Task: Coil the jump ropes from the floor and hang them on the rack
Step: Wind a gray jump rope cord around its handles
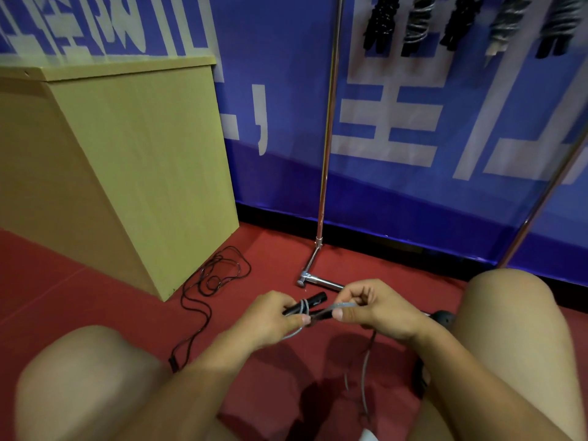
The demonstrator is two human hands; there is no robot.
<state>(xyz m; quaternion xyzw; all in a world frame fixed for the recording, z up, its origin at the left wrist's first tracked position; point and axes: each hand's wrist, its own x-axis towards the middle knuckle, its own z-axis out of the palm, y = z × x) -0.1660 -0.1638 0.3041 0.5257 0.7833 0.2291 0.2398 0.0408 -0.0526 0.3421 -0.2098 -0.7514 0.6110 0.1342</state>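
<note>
Far to the left of both hands, a tan wooden cabinet (127, 173) is standing on the red floor (95, 291). Just beside its near corner, a black jump rope (210, 281) is lying in a loose tangle, its cord trailing down toward the left knee (86, 377), well left of the hands.

The left hand (270, 316) is curling its fingers around a pair of black handles (307, 305), thumb pressing near the point where the two handles are crossing. A grey rope (337, 307) is wrapping once around those handles right at the left fingertips.

The right hand (372, 307), close beside the left with only a small gap between them, is pinching the grey rope between thumb and curled fingers, pulling it taut across to the handles. Below the hands, the slack of this rope is hanging down and trailing across the floor between the legs.

Just above the hands, the chrome foot of the rack (321, 192) is resting on the floor, its upright pole rising in front of a blue banner (413, 122). High above the right hand, several coiled ropes (420, 23), dark and grey, are hanging in a row. A dark round object, too blurred to identify, is sitting just right of the right wrist, next to the right knee (521, 329).
</note>
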